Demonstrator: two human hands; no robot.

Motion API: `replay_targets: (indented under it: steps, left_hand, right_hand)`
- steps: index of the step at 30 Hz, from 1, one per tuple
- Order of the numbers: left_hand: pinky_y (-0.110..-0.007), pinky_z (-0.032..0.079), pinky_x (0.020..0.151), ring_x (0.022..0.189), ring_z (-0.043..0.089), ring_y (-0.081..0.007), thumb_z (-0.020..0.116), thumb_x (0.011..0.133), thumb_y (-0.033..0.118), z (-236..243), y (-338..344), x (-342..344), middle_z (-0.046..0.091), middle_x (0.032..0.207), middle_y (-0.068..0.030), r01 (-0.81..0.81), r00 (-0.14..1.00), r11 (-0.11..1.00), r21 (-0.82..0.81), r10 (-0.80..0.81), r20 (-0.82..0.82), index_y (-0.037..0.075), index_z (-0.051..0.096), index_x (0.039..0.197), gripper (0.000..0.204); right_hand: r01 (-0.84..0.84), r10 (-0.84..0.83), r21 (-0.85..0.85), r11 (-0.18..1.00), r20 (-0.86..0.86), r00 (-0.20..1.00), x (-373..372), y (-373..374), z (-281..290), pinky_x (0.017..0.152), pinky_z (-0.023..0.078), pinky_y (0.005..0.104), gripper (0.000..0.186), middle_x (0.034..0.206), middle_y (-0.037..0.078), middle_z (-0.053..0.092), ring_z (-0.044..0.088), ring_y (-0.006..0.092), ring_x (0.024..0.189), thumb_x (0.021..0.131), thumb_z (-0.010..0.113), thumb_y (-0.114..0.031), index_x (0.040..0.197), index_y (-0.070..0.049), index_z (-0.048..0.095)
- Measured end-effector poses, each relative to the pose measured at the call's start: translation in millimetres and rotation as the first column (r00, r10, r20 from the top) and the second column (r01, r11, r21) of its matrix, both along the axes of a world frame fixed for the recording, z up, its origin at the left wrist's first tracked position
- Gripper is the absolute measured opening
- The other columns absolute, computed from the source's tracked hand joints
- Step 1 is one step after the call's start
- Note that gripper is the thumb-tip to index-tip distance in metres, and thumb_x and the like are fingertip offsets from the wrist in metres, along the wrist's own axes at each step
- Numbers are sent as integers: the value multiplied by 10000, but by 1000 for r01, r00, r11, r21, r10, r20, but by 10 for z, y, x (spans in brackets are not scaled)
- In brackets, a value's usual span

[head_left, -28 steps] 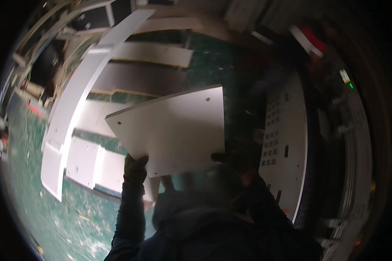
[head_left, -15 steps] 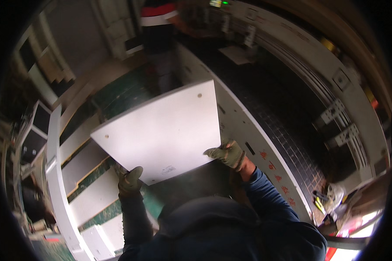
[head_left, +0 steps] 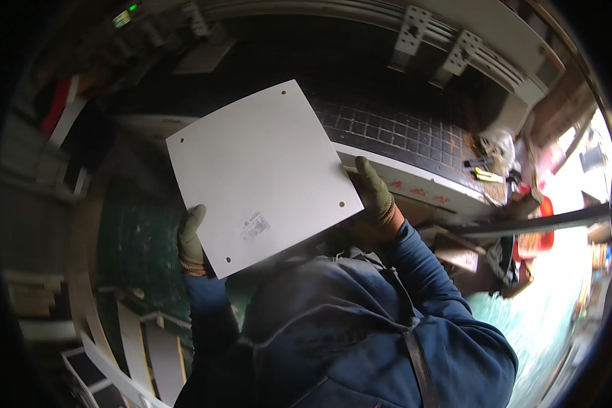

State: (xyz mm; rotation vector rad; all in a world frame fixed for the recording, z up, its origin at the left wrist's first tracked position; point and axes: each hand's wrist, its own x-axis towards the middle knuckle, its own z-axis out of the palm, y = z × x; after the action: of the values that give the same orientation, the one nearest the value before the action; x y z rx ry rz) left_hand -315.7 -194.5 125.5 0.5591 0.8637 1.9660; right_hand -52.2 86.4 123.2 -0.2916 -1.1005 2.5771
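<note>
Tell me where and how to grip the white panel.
The white panel is probably best gripped by its left and right edges, coming from both sides: it is broad and flat, with no handle visible on its face. The left hand and right hand are at those edges.

The left hand in an olive-green glove (head_left: 192, 234) grips a flat, white, square panel (head_left: 272, 170) at its left edge, with the thumb on the upper face. The right hand in a similar glove (head_left: 372, 190) holds the right edge. The panel has one small round hole near each corner and a grey printed label (head_left: 255, 227). Beyond it is a black machine bed with square grid (head_left: 401, 132). At left is a person in red, white and dark clothing (head_left: 64, 119).
</note>
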Motion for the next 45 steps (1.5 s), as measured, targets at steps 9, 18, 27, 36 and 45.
replay_targets:
  steps: [9, 18, 27, 36, 45]
  left_hand:
    - [-459, 445, 1145, 1350, 556, -323, 670, 1018, 339, 340, 1007, -372, 571, 1487, -181, 232, 962, 926, -299, -172, 214, 5, 463, 1536, 651]
    - [-438, 489, 1101, 1286, 602, -296, 667, 1025, 380, 469, 1472, -19, 617, 1413, -159, 388, 911, 894, -224, -336, 239, 18, 496, 1515, 632]
    - [-416, 557, 1018, 1221, 658, -265, 672, 1020, 463, 588, 1742, 636, 650, 1370, -155, 262, 964, 932, -252, -240, 113, 18, 531, 1493, 665]
    - [-381, 550, 1021, 1240, 642, -244, 609, 1061, 495, 588, 1871, 1035, 643, 1384, -142, 73, 994, 950, -303, -94, -55, 21, 496, 1522, 672]
    - [-419, 558, 983, 1204, 660, -289, 683, 992, 550, 828, 2311, 1332, 641, 1377, -173, 168, 971, 933, -318, -213, -112, 11, 526, 1478, 742]
  right_hand:
    - [306, -515, 664, 682, 139, 846, 305, -114, -859, 1221, 390, 431, 520, 1327, 78, 702, 647, 200, 1267, 949, 762, -371, 1377, -102, 639]
    - [398, -409, 134, 908, 65, 910, 520, 29, -306, 1197, 406, 416, 538, 1338, 69, 675, 606, 204, 1269, 979, 666, -493, 1393, -151, 634]
    - [432, -434, -269, 861, 53, 899, 1013, 644, -347, 1160, 431, 431, 561, 1369, 127, 668, 603, 220, 1257, 1050, 550, -447, 1416, -22, 577]
    - [260, -308, -444, 857, -39, 951, 1296, 819, -251, 1112, 492, 405, 449, 1248, 107, 705, 638, 227, 1196, 1042, 624, -372, 1333, -31, 628]
    - [655, -647, 233, 718, -122, 753, 1453, 1172, -1146, 1118, 509, 405, 713, 1299, 116, 683, 647, 253, 1237, 802, 900, -209, 1397, -3, 566]
